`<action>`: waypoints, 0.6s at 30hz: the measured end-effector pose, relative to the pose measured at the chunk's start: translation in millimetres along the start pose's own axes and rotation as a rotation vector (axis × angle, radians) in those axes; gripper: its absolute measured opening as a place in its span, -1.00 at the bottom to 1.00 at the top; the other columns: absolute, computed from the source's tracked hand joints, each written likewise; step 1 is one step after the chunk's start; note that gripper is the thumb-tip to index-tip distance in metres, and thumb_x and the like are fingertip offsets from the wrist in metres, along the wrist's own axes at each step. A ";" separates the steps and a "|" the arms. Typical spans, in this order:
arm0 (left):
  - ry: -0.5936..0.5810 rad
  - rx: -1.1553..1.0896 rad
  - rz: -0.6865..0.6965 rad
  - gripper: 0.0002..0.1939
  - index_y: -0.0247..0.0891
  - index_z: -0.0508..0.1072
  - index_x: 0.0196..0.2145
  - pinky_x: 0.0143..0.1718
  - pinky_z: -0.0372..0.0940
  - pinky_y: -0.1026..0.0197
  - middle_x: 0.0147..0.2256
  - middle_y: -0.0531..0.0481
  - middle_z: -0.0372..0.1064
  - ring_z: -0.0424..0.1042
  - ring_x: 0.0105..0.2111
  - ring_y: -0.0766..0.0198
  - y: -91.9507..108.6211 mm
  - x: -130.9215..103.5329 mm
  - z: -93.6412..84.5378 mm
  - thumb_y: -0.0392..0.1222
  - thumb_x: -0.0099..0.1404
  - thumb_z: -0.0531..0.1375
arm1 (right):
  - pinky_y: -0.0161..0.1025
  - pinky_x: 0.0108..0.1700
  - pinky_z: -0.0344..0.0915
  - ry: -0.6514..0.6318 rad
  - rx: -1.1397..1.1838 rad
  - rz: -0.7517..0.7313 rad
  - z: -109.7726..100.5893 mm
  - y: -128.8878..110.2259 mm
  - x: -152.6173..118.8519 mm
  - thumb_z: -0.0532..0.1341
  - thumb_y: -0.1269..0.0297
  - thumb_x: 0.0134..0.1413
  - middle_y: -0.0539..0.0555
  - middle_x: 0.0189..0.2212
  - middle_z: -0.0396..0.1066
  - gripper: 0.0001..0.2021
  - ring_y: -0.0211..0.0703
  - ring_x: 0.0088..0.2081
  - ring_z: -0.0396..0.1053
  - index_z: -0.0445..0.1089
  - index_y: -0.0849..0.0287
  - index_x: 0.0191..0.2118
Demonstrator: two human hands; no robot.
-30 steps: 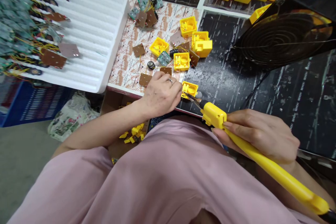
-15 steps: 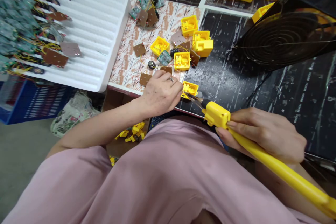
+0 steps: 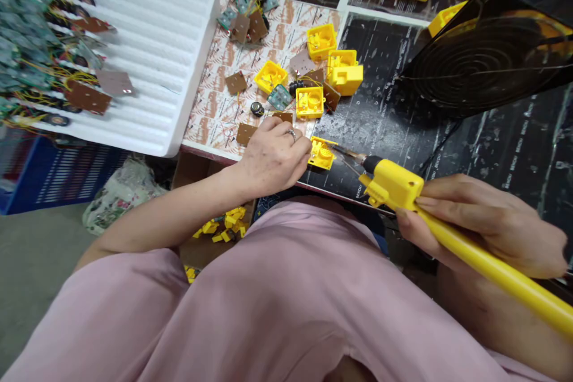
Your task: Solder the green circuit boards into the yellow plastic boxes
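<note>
My right hand is closed around a yellow soldering iron, a thin wire guide under its metal tip. The tip points left, close to the right side of a small yellow plastic case at the table's front edge; whether it touches cannot be told. My left hand, wearing a ring, has its fingers curled at the left side of that case. Its fingertips are partly hidden, and it appears to grip the case. A brown circuit board lies just beside the left hand, and a small round speaker behind it.
Several open yellow cases and loose boards lie behind my hands. At the left, a ridged white foam tray carries wired circuit boards. A black fan stands back right. Below the tray is a blue crate.
My right hand has moved right with the soldering iron, drawing its tip back from the middle of the yellow case. My left hand has stayed in place at the case.
</note>
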State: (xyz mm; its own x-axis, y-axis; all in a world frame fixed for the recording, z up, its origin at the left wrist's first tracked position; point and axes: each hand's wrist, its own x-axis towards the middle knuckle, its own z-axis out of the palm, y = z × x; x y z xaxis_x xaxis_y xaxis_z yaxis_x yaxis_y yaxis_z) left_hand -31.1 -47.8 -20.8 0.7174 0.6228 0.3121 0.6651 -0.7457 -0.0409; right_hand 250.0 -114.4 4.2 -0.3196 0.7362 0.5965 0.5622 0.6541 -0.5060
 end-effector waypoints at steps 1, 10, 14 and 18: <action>-0.008 -0.009 -0.005 -0.73 -0.28 0.49 -0.40 -0.20 0.22 0.02 -0.44 -0.09 0.47 0.38 -0.36 0.11 -0.2 0.2 -0.1 -0.25 0.39 0.04 | -0.32 -0.63 0.26 0.020 0.013 0.007 0.4 -0.2 0.2 0.35 0.20 0.18 -0.02 -0.49 0.48 -0.91 -0.26 -0.53 0.42 0.46 0.02 -0.24; 0.015 -0.068 -0.029 -0.74 -0.24 0.49 -0.38 -0.04 0.25 0.00 -0.45 -0.01 0.49 0.39 -0.37 0.17 -0.8 -2.4 -3.0 -0.23 0.41 0.05 | -0.15 -0.36 0.54 0.035 -0.049 0.288 6.6 -17.1 -5.5 0.42 0.29 0.09 -0.01 -0.26 0.60 -0.54 -0.09 -0.37 0.56 0.42 -0.10 0.11; 0.029 -0.143 -0.136 -0.75 -0.25 0.49 -0.34 0.01 0.24 0.02 -0.41 -0.03 0.49 0.42 -0.36 0.20 -2.4 -0.4 0.3 -0.22 0.41 0.04 | -0.21 -0.49 0.48 0.136 0.076 0.235 11.1 -17.3 -7.6 0.47 0.37 -0.02 -0.05 -0.42 0.55 -0.71 -0.14 -0.45 0.51 0.47 -0.02 -0.18; -0.063 -0.126 -0.152 -0.71 -0.27 0.52 -0.33 -0.10 0.26 0.06 -0.49 -0.02 0.42 0.39 -0.42 0.19 -5.7 8.2 6.3 -0.23 0.38 0.01 | -0.21 -0.53 0.47 0.076 0.035 0.228 14.3 -18.5 -7.3 0.47 0.37 -0.03 -0.06 -0.47 0.51 -0.76 -0.14 -0.48 0.51 0.41 0.01 -0.33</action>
State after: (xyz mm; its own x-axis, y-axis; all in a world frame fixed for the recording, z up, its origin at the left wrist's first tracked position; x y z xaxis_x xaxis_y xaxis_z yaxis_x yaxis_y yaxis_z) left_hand -27.7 -36.9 -24.0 0.6249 0.7411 0.2455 0.7383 -0.6632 0.1227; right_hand 231.1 -129.4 0.3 -0.1287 0.8510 0.5091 0.5862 0.4794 -0.6532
